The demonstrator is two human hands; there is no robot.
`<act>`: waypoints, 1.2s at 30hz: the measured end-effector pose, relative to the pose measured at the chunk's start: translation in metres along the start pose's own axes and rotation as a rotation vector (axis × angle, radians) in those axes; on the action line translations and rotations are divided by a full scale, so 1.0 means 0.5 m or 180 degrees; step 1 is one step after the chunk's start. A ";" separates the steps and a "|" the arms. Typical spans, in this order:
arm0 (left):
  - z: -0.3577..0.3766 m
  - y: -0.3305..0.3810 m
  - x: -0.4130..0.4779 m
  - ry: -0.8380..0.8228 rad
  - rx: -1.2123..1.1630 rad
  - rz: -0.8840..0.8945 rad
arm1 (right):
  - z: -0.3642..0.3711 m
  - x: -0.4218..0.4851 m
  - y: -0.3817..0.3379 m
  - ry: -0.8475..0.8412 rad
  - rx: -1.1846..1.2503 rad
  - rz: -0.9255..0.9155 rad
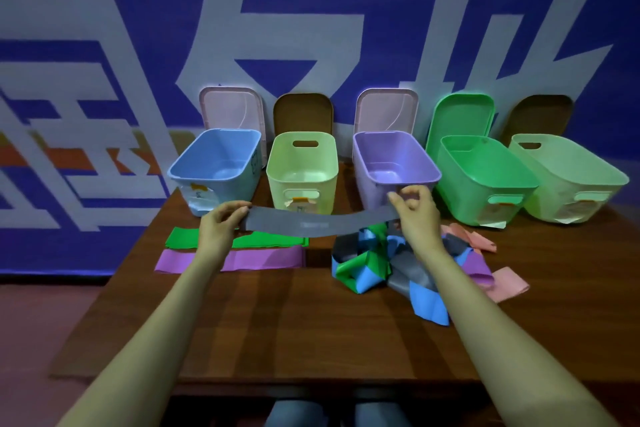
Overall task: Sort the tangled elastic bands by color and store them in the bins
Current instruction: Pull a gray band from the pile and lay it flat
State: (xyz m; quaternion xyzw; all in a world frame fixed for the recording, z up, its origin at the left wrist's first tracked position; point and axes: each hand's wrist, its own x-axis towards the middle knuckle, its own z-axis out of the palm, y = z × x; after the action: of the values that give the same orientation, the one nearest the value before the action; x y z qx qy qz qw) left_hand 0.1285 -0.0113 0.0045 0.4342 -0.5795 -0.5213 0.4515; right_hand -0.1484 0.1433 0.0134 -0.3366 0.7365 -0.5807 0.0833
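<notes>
grey band [311,224] stretched flat, tangled pile [367,263] below-right

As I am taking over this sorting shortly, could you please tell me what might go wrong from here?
1. The grey band is pinched at its ends by the left hand and right hand; if one pinch slips, it could spring back.
2. None of the bins is grey, so it may land in the wrong one.
3. The right forearm hangs over the tangled pile and could drag bands about.
</notes>
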 end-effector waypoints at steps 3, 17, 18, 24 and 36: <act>-0.047 -0.022 -0.013 0.0321 0.0485 0.0094 | 0.034 -0.056 0.005 -0.0220 -0.0205 -0.0430; -0.274 -0.156 -0.060 0.0831 0.1504 -0.0697 | 0.232 -0.243 0.046 -0.1562 -0.1095 -0.0508; -0.279 -0.161 -0.060 0.0861 0.1543 -0.0743 | 0.239 -0.246 0.051 -0.1592 -0.1159 -0.0499; -0.289 -0.183 -0.064 0.0912 0.1791 -0.0844 | 0.265 -0.267 0.073 -0.1660 -0.1392 -0.0371; -0.280 -0.217 -0.074 0.1002 0.2446 -0.0400 | 0.289 -0.296 0.083 -0.1099 -0.1772 -0.0671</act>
State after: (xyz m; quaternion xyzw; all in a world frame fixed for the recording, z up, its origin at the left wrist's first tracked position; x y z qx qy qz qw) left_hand 0.2767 -0.0134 -0.0995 0.6799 -0.6282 -0.2209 0.3070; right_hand 0.0217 0.1194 -0.1094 -0.5140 0.8030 -0.2974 0.0512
